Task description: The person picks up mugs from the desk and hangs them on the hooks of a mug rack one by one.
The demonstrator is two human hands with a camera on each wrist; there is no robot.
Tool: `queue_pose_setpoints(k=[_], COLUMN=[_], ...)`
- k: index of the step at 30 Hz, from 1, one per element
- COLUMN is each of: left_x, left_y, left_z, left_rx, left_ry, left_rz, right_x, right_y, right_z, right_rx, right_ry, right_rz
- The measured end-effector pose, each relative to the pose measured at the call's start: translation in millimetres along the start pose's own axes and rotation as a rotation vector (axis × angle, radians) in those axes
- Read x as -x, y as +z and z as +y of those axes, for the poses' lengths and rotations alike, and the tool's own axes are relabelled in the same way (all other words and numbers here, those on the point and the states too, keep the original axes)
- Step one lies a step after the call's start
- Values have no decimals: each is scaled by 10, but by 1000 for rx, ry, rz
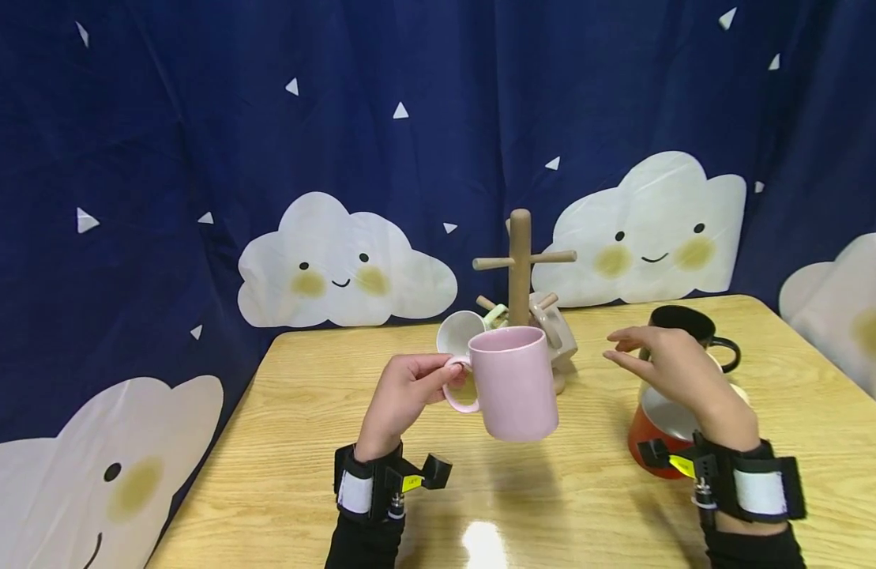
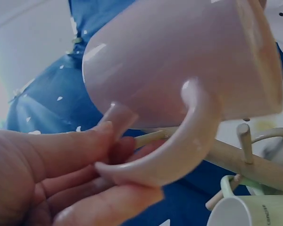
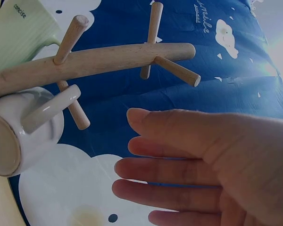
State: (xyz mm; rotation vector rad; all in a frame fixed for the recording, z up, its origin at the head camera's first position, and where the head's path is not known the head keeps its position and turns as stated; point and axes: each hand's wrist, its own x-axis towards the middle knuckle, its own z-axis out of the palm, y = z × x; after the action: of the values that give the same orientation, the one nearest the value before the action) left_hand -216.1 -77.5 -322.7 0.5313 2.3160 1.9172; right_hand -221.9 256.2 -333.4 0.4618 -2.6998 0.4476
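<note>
My left hand holds a pink mug by its handle, the thumb and fingers pinching it. The mug hangs upright above the table, in front of a wooden mug tree. In the left wrist view the mug's handle runs between thumb and fingers. My right hand hovers at the right, its fingers extended and holding nothing. In the right wrist view the fingers point toward the tree's post. A pale green mug and a white mug hang on the lower pegs.
Behind and below my right hand stand a black mug and an orange mug, both partly hidden by the hand and wrist. All this is over a light wooden table. A dark blue curtain with cloud prints hangs behind.
</note>
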Motion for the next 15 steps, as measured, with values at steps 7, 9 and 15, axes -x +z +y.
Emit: queue_pose_setpoints(k=[7, 9, 15], left_x=[-34, -53, -109], left_y=[61, 83, 97], left_z=[-84, -108, -154], left_rx=[-61, -62, -27], left_ry=[-76, -88, -98], left_rz=[-192, -232, -267], right_x=[-1, -1, 2], right_y=[-17, -20, -48], right_z=[-48, -70, -215], right_rx=[-10, -10, -177], right_ry=[37, 38, 99], right_rz=[-34, -32, -3])
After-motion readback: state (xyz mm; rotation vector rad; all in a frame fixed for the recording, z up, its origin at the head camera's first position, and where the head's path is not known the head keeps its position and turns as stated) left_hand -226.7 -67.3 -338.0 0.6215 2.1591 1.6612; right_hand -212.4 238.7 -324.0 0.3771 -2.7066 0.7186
